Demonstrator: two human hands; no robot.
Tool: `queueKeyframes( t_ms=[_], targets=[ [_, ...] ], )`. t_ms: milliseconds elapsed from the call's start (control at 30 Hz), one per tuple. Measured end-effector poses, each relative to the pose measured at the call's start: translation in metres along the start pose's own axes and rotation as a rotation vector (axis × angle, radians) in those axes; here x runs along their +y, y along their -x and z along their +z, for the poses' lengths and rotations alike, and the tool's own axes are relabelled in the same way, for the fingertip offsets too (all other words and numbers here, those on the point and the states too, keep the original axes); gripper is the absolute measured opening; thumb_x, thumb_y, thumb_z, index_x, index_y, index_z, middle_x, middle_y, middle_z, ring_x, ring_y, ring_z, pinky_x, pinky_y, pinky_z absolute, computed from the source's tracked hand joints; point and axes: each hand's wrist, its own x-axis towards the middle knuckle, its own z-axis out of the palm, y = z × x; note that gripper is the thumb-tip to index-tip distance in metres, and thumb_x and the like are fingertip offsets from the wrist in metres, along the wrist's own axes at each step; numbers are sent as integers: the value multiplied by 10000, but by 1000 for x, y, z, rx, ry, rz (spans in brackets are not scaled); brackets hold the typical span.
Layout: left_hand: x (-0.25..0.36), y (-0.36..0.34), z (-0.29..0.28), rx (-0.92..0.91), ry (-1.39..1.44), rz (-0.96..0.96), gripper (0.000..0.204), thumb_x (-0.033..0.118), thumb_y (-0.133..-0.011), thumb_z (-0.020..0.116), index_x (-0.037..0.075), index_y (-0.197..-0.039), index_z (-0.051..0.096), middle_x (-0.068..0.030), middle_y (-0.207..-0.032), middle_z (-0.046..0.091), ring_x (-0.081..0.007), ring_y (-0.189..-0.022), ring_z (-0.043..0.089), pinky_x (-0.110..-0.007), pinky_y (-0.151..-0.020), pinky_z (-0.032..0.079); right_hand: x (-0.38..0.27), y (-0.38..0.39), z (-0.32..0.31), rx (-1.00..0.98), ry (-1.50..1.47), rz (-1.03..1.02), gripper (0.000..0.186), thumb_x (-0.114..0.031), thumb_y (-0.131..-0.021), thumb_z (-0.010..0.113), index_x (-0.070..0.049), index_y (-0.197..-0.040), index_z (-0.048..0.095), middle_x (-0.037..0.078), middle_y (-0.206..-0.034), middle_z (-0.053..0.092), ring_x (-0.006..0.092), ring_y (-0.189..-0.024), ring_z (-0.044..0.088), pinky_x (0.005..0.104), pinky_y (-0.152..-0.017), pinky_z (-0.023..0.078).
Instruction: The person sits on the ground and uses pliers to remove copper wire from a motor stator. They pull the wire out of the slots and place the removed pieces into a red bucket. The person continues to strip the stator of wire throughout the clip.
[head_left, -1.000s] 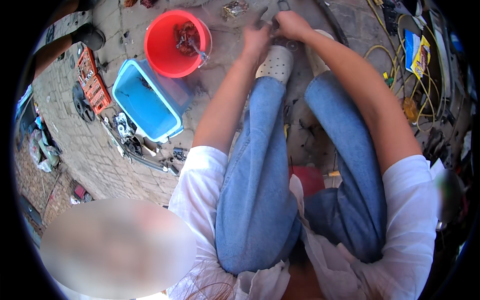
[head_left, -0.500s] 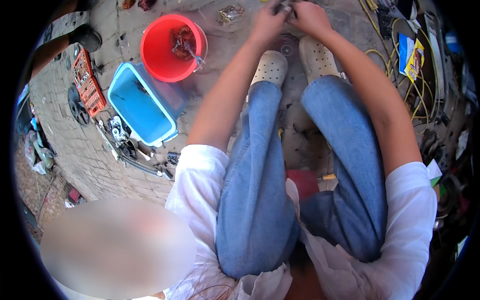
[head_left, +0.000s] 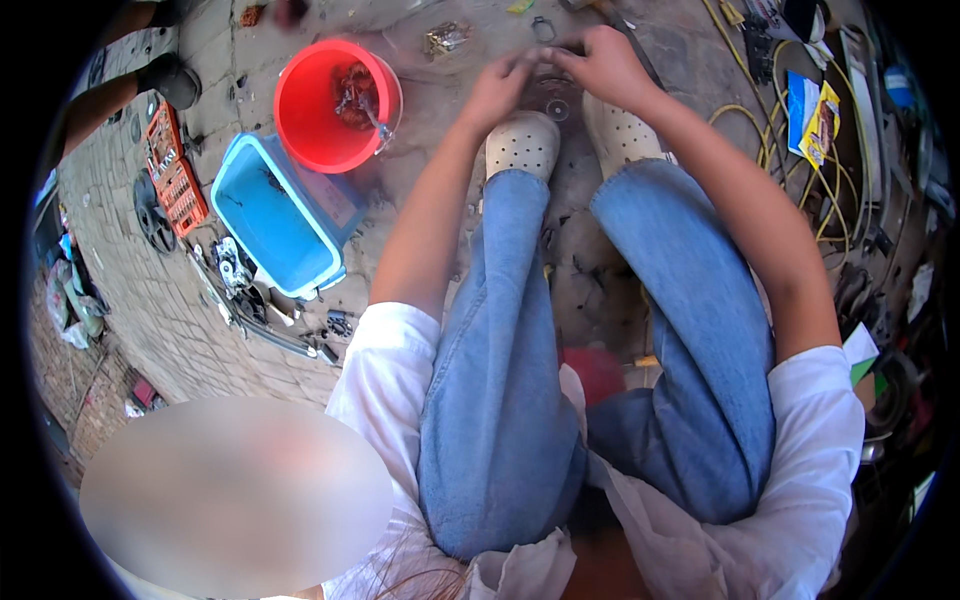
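My left hand (head_left: 498, 90) and my right hand (head_left: 606, 68) meet at the top, just beyond my shoes. The fingers of both are drawn together in a pinch. Whatever lies between the fingertips is too small and blurred to name. Beneath them, close to the shoe tips, is a dark round part with a pale metal ring (head_left: 557, 109) at its centre. A long dark bar (head_left: 637, 50) lies past my right hand. Small metal pieces in a clear bag (head_left: 446, 38) rest on the ground left of the hands.
A red bucket (head_left: 292, 110) with copper-coloured coils inside stands at the left, touching a blue tub (head_left: 335, 262). Further left are an orange tool case (head_left: 178, 180) and another person's shoe (head_left: 170, 80). Yellow cable (head_left: 765, 135) and loose parts crowd the right side.
Both hands have come slightly nearer and lower in the picture, the left one shifting left. The dark bar and more ground beyond the hands now show.
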Motion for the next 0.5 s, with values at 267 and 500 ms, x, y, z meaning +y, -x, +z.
queueKeyframes(
  t_ms=[267, 500],
  targets=[
    [-14, -9, -1, -91, -672, 146, 240, 200, -899, 532, 50, -1082, 571, -232, -926, 617, -427, -881, 574, -459, -725, 474, 23, -6, -41, -270, -41, 177, 260, -245, -850, 642, -23, -976, 689, 3, -711, 639, 60, -572, 494, 236, -503, 386],
    [-23, -46, -11, -221, -907, 149, 314, 140, -859, 496, 102, -1168, 529, -208, -956, 631, -398, -897, 589, -462, -746, 474, 54, 11, -46, -288, -152, 279, 280, -252, -909, 568, -25, -1050, 652, -23, -641, 561, 42, -516, 420, 209, -464, 331]
  ],
)
